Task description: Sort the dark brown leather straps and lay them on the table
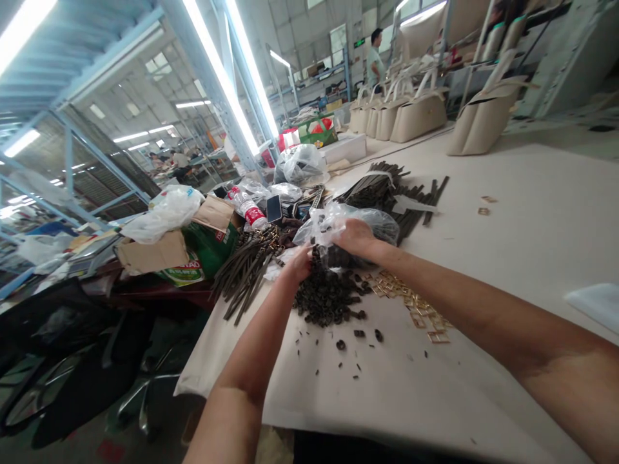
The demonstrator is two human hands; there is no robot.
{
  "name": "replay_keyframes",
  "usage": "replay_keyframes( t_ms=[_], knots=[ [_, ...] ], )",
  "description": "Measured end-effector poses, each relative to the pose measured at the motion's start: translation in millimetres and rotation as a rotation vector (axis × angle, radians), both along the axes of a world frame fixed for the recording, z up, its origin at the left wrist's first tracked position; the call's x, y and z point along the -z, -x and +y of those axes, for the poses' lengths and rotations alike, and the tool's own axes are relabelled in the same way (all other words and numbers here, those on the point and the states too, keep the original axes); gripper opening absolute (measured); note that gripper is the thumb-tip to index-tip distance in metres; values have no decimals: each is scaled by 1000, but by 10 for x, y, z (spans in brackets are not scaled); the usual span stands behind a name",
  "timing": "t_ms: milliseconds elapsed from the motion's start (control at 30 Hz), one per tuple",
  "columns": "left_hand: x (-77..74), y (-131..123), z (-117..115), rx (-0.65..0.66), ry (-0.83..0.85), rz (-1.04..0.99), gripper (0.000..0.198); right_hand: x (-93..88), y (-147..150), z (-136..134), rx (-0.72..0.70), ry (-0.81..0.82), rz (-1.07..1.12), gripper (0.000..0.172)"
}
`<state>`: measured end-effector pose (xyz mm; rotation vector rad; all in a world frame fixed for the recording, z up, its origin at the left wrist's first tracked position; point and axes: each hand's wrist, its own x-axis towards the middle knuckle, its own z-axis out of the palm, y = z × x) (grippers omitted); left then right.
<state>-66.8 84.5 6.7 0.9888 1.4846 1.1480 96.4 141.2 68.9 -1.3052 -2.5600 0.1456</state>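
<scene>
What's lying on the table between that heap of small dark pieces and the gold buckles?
In the head view, nothing sizeable: the dark pieces nearly meet the gold buckles, with only a few stray bits on the table between them.

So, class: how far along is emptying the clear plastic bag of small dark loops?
Done: a pile of small dark loops lies on the white table. In hand: left hand and right hand grip the clear plastic bag. Left: loops still show inside.
</scene>
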Motion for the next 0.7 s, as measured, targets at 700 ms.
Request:
replay_keyframes(
  t_ms=[700],
  knots=[
    [40,81,-270,23,-118,8,47,-125,-255,456,41,43,183,23]
  ],
)
